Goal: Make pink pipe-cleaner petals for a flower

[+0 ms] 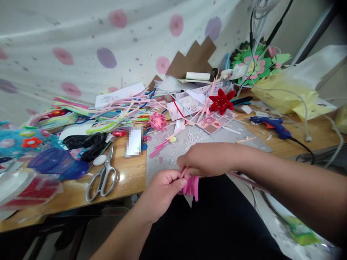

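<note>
Just over the front edge of the table, my left hand (165, 191) pinches a bundle of pink pipe cleaners (192, 187) between thumb and fingers. The bundle's bent loops hang below the fingertips. My right hand (203, 159) reaches across from the right, its fingers closed on the upper part of the same bundle; the exact grip is partly hidden behind the knuckles. Beyond the hands lies a grey cutting mat (159, 168) with small white stem pieces (196, 139) scattered on it. A pink pipe-cleaner flower (158, 121) and a red one (222, 101) rest farther back.
Metal scissors (104, 177) lie on the wooden table at left, near a blue-purple plastic container (58, 163). A heap of coloured pipe cleaners (121, 108) fills the back. At right are a blue glue gun (271, 124) with its cord and a yellow bag (287, 92).
</note>
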A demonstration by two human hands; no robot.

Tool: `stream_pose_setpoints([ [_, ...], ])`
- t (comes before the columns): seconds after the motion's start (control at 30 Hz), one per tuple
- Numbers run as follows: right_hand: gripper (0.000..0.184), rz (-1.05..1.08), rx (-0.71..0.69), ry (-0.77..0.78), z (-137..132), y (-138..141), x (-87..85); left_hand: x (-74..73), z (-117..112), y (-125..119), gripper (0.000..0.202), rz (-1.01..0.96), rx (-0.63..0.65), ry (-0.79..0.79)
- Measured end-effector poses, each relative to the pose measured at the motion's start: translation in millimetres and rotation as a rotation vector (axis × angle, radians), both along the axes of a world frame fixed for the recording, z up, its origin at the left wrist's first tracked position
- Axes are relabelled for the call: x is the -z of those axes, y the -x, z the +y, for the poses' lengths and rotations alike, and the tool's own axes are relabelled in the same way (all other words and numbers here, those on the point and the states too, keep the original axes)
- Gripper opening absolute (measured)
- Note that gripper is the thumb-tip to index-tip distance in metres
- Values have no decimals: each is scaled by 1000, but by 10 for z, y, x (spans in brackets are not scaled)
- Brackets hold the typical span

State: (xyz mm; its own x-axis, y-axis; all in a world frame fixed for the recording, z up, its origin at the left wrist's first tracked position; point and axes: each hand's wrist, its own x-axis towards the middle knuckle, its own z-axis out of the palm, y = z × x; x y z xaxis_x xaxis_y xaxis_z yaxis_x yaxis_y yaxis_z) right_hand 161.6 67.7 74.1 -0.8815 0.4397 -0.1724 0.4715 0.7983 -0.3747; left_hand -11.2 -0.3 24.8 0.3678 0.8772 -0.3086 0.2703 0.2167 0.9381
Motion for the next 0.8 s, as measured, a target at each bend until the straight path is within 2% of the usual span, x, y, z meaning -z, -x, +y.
stream_pose_setpoints([
  [0.13,12,80,38,106,34,2,-14,71,9,-26,27,-229,35,199],
  [0.27,17,210,65,130,41,-2,-1,112,-17,-34,27,-344,34,290],
  [0.43,25,358,153,115,37,-13,106,106,-78,-105,24,-455,-50,317],
  [0.63,33,525,367,126,-64,37,294,125,-135,-219,24,-540,-202,294],
  [0.8,31,641,540,186,-164,85,426,175,-151,-231,18,-558,-215,237],
])
